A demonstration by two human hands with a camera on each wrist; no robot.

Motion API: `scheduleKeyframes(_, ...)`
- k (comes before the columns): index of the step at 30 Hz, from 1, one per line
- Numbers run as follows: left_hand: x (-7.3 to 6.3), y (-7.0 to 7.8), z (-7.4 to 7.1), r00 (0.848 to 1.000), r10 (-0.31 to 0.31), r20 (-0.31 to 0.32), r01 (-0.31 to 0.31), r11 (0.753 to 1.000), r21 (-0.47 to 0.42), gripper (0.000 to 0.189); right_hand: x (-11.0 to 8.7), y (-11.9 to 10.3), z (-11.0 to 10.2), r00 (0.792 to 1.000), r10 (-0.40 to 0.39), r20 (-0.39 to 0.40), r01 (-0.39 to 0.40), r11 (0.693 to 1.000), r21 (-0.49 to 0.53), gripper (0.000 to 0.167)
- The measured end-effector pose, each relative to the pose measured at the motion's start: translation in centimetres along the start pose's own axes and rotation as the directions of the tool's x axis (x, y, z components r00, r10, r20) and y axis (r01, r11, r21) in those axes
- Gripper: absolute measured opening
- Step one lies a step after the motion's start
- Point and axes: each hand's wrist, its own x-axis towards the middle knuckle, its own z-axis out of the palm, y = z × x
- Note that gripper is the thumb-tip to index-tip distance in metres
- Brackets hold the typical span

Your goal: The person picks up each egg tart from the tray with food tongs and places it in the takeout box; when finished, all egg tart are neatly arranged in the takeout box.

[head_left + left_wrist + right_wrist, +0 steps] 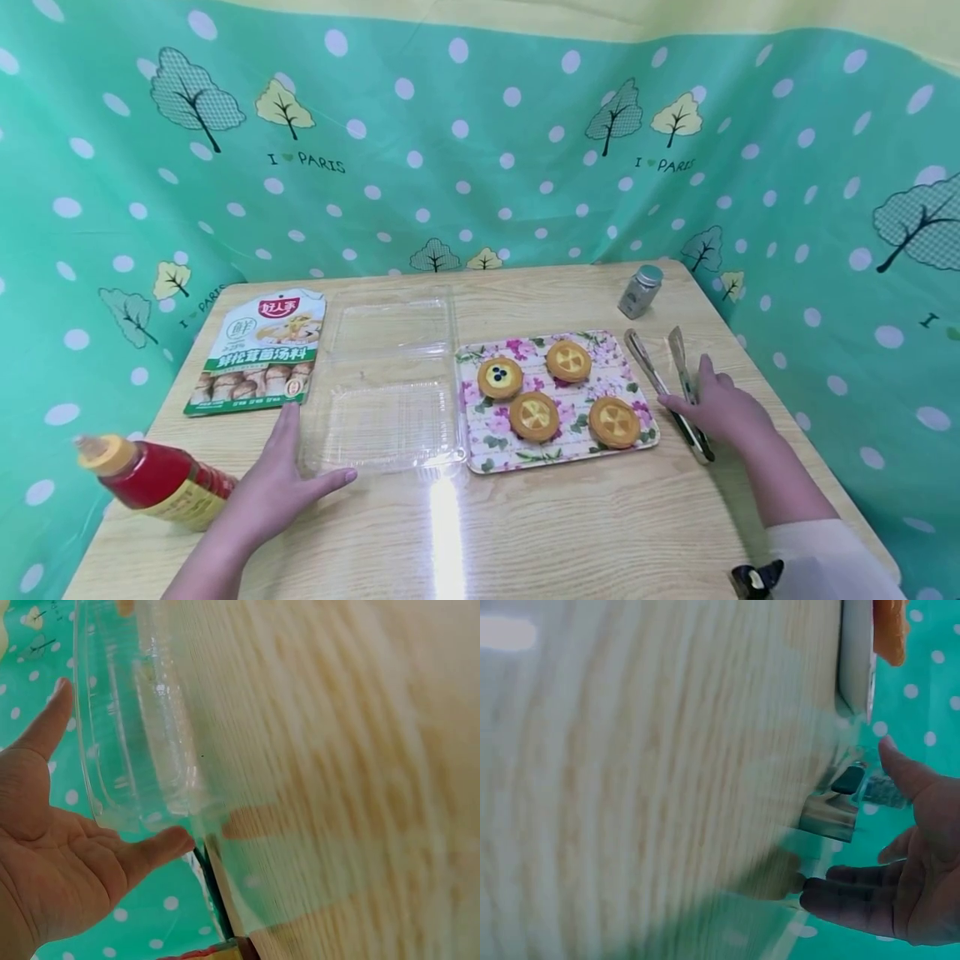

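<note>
My left hand (273,487) is held with thumb spread wide from straight fingers, beside the front left corner of a clear hinged plastic container (382,429) lying open. Its fingertips reach close to the lower edge of a mushroom soup seasoning pouch (255,354). On the right, metal tongs (651,367) lie with their arms apart. My right hand (727,412) spreads over their near part, thumb across them and fingers along the right side. In the right wrist view, a gap shows between its thumb and fingers (851,904), with the tongs' end (831,816) between.
A floral tray (487,458) at the centre bears several egg tarts (534,417), one topped with dark berries. A red squeeze bottle (168,483) with a yellow cap stands left of my left hand. A small green-lidded jar (641,293) is at the back right. Polka-dot cloth (465,208) surrounds the table.
</note>
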Motion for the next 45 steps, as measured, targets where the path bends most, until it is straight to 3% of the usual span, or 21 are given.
scheduleKeyframes(9, 0.0, 0.1, 0.0, 1.000, -0.004, 0.013, 0.004, 1.000, -0.010, 0.131, 1.1, 0.3, 0.6, 0.999, 0.003, 0.050, -0.002, 1.000, -0.013, 0.121)
scheduleKeyframes(16, 0.1, 0.3, 0.0, 0.997, -0.056, 0.048, 0.055, 0.998, 0.010, 0.133, 1.8, 0.5, 0.5, 0.999, -0.019, 0.042, 0.019, 1.000, 0.013, 0.085)
scheduleKeyframes(24, 0.3, 0.4, -0.2, 0.994, -0.080, 0.070, 0.078, 0.996, 0.038, 0.132, 1.5, 1.0, 0.0, 0.998, 0.029, 0.047, -0.029, 1.000, 0.010, 0.081)
scheduleKeyframes(29, 0.3, 0.3, -0.2, 0.993, -0.093, 0.069, 0.091, 0.995, 0.038, 0.132, 1.0, 0.9, -0.7, 0.999, 0.037, 0.017, -0.038, 0.998, 0.048, 0.080)
scheduleKeyframes(37, 0.4, 0.0, -0.1, 0.991, -0.112, 0.069, 0.109, 0.993, 0.035, 0.133, 0.7, 1.4, -1.3, 0.998, 0.024, -0.057, -0.023, 1.000, 0.004, 0.084)
scheduleKeyframes(42, 0.3, 0.0, 0.0, 0.993, -0.101, 0.062, 0.099, 0.995, 0.028, 0.133, 0.5, 1.7, -1.8, 0.992, 0.000, -0.125, 0.006, 0.999, 0.049, 0.075)
scheduleKeyframes(45, 0.4, 0.1, 0.0, 0.993, -0.099, 0.057, 0.098, 0.995, 0.021, 0.133, 0.2, 1.6, -2.4, 0.990, -0.013, -0.142, 0.023, 0.997, 0.071, 0.078)
